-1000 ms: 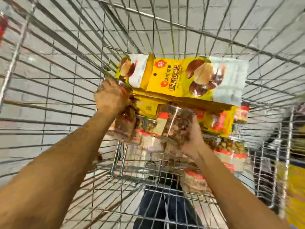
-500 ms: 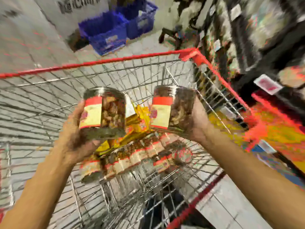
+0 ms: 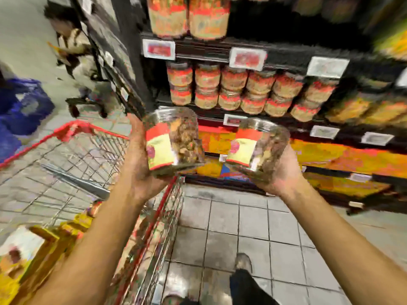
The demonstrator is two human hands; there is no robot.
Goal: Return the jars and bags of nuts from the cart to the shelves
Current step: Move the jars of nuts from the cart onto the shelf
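My left hand (image 3: 141, 170) grips a clear jar of nuts (image 3: 176, 139) with a red and yellow label, held upright above the cart's right rim. My right hand (image 3: 284, 172) grips a second, similar jar (image 3: 257, 148), tilted, in front of the shelves (image 3: 286, 62). Rows of like jars (image 3: 233, 89) stand stacked on the middle shelf just beyond both hands. The red-rimmed wire cart (image 3: 72, 155) is at my left, with yellow bags of nuts (image 3: 33, 256) at its near end.
Larger jars (image 3: 189, 16) fill the top shelf. Yellow and orange bags (image 3: 330, 159) line the lower shelves. Blue crates (image 3: 19, 106) and a person sitting sit on the floor at the far left. Grey floor tiles and my shoes (image 3: 242, 263) lie below.
Both hands lifted a jar each out of the cart and swung right. The view turned from the cart to the shelves, and the jars now hang in front of the jar shelf.
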